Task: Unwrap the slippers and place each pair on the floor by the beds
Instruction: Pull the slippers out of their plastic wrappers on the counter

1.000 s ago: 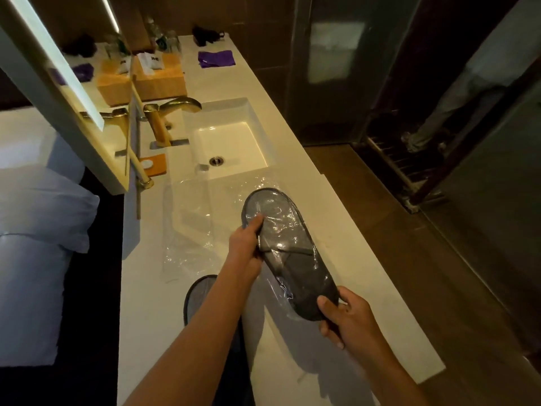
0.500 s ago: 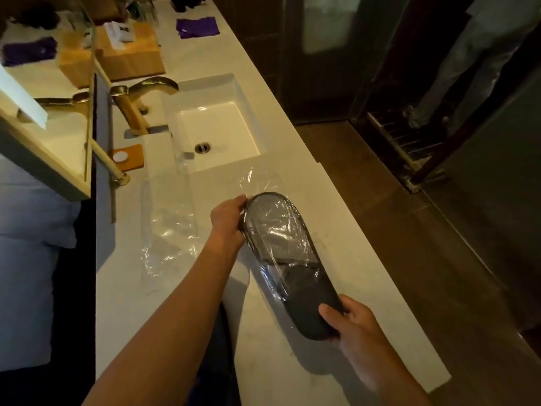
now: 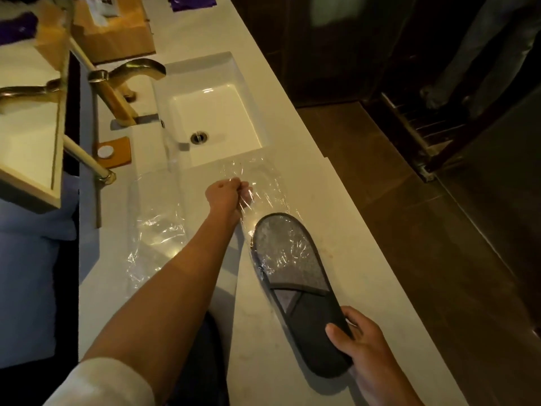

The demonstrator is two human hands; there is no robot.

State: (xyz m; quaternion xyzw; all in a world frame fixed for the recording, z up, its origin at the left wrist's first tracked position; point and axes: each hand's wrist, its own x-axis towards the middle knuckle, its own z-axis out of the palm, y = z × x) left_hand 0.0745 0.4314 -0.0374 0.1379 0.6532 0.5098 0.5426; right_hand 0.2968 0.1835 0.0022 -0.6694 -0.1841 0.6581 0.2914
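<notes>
A dark grey slipper (image 3: pixel 298 291) lies over the white counter (image 3: pixel 366 288), its heel end still inside a clear plastic wrapper (image 3: pixel 263 183). My right hand (image 3: pixel 363 344) grips the slipper's dark toe end. My left hand (image 3: pixel 227 193) is closed on the wrapper's far end, stretched away from the slipper toward the sink. Part of another dark slipper (image 3: pixel 202 361) shows under my left forearm at the counter's near edge. A second loose plastic wrapper (image 3: pixel 155 230) lies flat to the left.
A white sink (image 3: pixel 216 112) with a brass tap (image 3: pixel 128 74) sits beyond the wrapper. A wooden box (image 3: pixel 114 39) and purple cloth (image 3: pixel 193 1) stand farther back. A mirror (image 3: pixel 29 112) is on the left, white bedding (image 3: pixel 26 259) below it, dark floor (image 3: pixel 409 200) on the right.
My left hand has pulled the wrapper away from the slipper toward the sink, baring the toe half. My right hand still holds the toe end; the view has tilted down.
</notes>
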